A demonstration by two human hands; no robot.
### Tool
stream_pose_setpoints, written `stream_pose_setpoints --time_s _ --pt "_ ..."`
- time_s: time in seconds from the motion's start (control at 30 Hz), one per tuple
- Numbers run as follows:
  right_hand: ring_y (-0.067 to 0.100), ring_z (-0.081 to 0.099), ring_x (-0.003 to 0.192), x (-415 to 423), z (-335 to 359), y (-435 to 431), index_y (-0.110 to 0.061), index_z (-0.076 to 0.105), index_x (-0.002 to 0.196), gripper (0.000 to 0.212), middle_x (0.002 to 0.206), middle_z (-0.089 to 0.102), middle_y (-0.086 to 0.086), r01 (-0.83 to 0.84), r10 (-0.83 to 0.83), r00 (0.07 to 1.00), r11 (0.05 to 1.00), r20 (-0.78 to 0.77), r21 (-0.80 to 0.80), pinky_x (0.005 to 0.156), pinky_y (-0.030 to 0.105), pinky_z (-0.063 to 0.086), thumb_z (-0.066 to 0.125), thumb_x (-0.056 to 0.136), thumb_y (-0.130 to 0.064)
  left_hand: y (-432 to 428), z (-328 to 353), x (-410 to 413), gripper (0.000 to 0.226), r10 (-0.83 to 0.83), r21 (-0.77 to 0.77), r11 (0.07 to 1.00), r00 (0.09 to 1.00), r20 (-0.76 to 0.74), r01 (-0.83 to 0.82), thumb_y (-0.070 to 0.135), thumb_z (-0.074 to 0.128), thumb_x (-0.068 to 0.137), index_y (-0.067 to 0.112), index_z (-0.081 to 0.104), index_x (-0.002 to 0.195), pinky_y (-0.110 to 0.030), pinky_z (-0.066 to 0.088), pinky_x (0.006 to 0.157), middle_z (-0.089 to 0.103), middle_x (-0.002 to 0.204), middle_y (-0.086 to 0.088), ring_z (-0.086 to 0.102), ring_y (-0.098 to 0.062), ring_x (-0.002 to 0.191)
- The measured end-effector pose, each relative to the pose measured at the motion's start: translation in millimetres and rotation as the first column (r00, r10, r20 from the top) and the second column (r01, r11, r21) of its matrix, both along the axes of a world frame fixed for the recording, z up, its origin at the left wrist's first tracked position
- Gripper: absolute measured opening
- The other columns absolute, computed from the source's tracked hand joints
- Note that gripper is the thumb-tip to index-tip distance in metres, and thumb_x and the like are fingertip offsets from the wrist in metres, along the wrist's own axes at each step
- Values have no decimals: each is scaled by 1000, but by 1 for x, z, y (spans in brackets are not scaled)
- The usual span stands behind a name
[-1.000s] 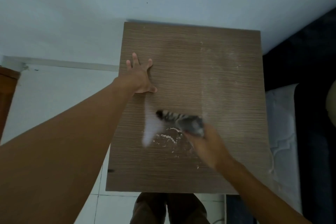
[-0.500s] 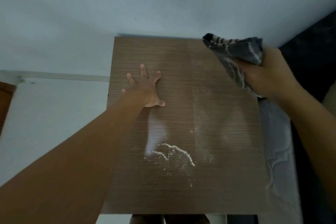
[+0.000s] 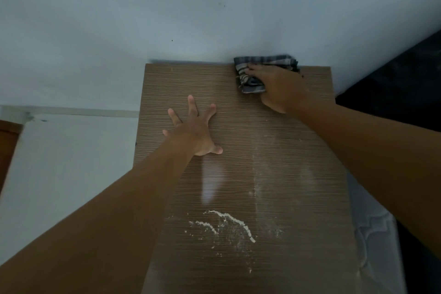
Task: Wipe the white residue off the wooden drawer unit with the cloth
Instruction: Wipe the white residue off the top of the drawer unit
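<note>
The wooden drawer unit (image 3: 298, 258) shows its brown grained top from above, set against the wall. White residue (image 3: 229, 223) lies in curved lines and specks near the front middle, with fainter dusty streaks to its right. My left hand (image 3: 193, 131) rests flat on the top, fingers spread, left of centre. My right hand (image 3: 279, 86) presses a grey striped cloth (image 3: 250, 74) onto the far right corner of the top, by the wall. The cloth is partly hidden under my fingers.
A pale wall (image 3: 191, 7) stands directly behind the unit. White floor tiles (image 3: 66, 162) lie to the left, with a brown wooden edge (image 3: 7, 145) at far left. A white patterned mattress (image 3: 372, 234) and dark fabric (image 3: 393, 79) border the right side.
My right hand lifted the cloth from the residue near the front, swung it up to the right, then set it down on the far right corner. My left hand stayed planted.
</note>
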State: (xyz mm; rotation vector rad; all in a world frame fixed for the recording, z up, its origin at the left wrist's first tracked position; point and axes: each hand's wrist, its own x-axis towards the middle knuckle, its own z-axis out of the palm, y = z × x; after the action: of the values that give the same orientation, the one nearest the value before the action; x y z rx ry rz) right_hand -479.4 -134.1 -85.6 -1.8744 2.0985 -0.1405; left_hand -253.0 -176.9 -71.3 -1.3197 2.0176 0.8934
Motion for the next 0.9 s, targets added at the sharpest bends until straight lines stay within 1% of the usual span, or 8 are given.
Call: stream_pose_setpoints --time_s 0.1,0.2,0.4,0.53,0.63,0.73,0.83,0.9 --pt "22 32 143 2 -13 7 -13 44 143 67 154 37 5 50 -39 985 997 166 -64 118 45 21 58 79 -2 -1 -2 0 111 -2 5 1000 1000 -3 2 43 79 74 52 -4 148 -72 8 107 -41 152 7 -29 -46 139" --pt "22 31 143 8 -19 8 -11 43 143 63 152 39 6 103 -80 978 988 193 -116 120 44 15 59 83 -4 0 -1 0 111 -4 4 1000 1000 0 4 43 79 74 52 -4 148 -72 8 107 -41 152 7 -29 -46 139" --pt "24 33 142 25 -24 30 -11 46 141 65 151 40 7 105 -81 980 986 184 -127 120 45 13 60 78 -4 0 0 0 112 -2 10 1000 1000 -7 2 42 79 74 51 -5 148 -72 7 107 -42 151 7 -30 -45 138" --pt "24 35 141 53 -28 67 -12 51 138 63 149 44 7 123 -94 979 980 181 -156 119 45 15 60 76 -6 1 1 0 111 -13 3 1000 1000 1 13 42 77 76 50 -7 148 -72 6 108 -42 151 6 -32 -46 137" --pt "23 37 140 75 -26 99 -13 52 137 63 147 46 7 144 -111 974 977 198 -160 119 46 16 59 74 -8 -1 -3 0 113 -16 -3 1000 1000 -5 16 42 78 75 49 -8 148 -70 2 111 -42 151 3 -33 -47 136" --pt "19 30 143 96 -23 132 -16 49 139 66 150 41 3 152 -125 966 983 226 -103 120 42 9 56 74 -12 -1 -7 0 114 -37 -34 999 999 5 37 47 78 73 49 -8 148 -68 0 112 -40 152 -1 -32 -47 137" --pt "14 20 145 118 -21 168 -20 45 141 72 153 34 -1 157 -139 958 986 250 -56 120 42 7 66 74 -9 -1 -6 -1 114 -36 -36 999 999 5 36 48 77 74 49 -9 148 -69 4 112 -39 153 0 -30 -49 137" --pt "12 18 145 133 -20 193 -22 42 142 73 153 29 -5 130 -119 965 991 234 -30 120 44 8 68 74 -11 0 -4 0 114 -28 -34 999 1000 1 28 49 77 73 48 -8 149 -69 5 112 -38 154 0 -30 -49 136"
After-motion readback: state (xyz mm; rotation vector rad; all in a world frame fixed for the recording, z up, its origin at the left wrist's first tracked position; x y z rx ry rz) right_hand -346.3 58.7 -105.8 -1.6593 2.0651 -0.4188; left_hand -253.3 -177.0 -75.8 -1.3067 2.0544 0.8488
